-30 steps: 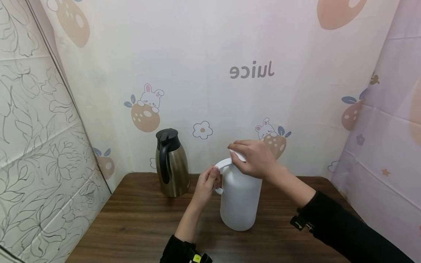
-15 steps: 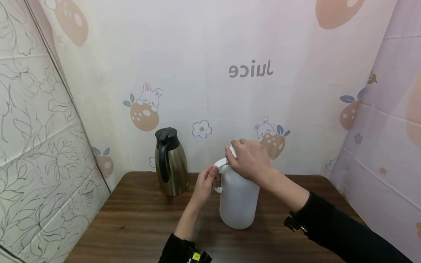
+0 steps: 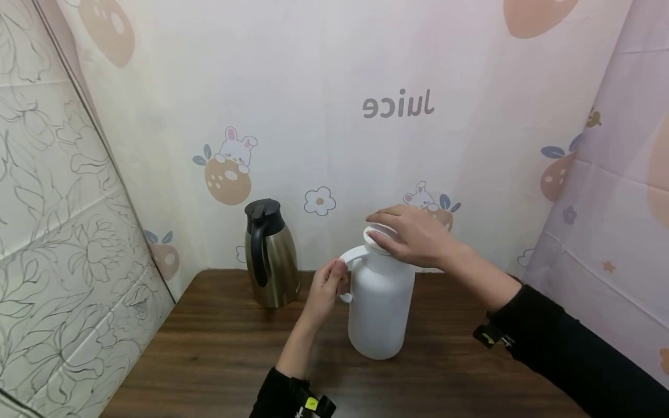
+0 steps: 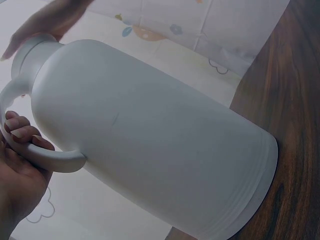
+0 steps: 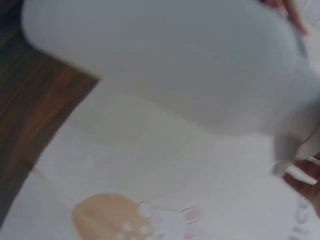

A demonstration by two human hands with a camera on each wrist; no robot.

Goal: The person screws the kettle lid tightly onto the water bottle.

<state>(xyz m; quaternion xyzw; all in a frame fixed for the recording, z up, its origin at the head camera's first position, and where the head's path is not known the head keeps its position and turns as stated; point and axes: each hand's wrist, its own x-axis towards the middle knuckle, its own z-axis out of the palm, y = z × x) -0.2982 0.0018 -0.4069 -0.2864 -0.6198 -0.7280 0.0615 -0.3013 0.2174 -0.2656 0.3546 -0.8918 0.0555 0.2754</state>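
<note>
A white thermos jug [image 3: 378, 307] stands upright on the wooden table. My left hand [image 3: 325, 287] holds its curved handle [image 3: 355, 253]; in the left wrist view the fingers wrap round the handle's lower part. Over the top, my right hand [image 3: 418, 235] reaches in from the right. Its thumb lies along the near side of the white lid [image 3: 370, 238] and its outstretched fingers pass along the far side. Part of the lid shows between thumb and fingers. The right wrist view catches only some fingertips [image 5: 300, 184] beside the jug's top.
A gold-brown metal thermos jug [image 3: 279, 267] with black lid and handle stands to the left, near the table's back edge. Behind the dark wooden table [image 3: 209, 348] hangs a printed cloth [image 3: 324, 116], with more cloth at both sides.
My right hand first turned on the lid with its fingers swinging away, then turned back, its fingers now straighter and more of the lid showing. My left hand keeps holding the handle.
</note>
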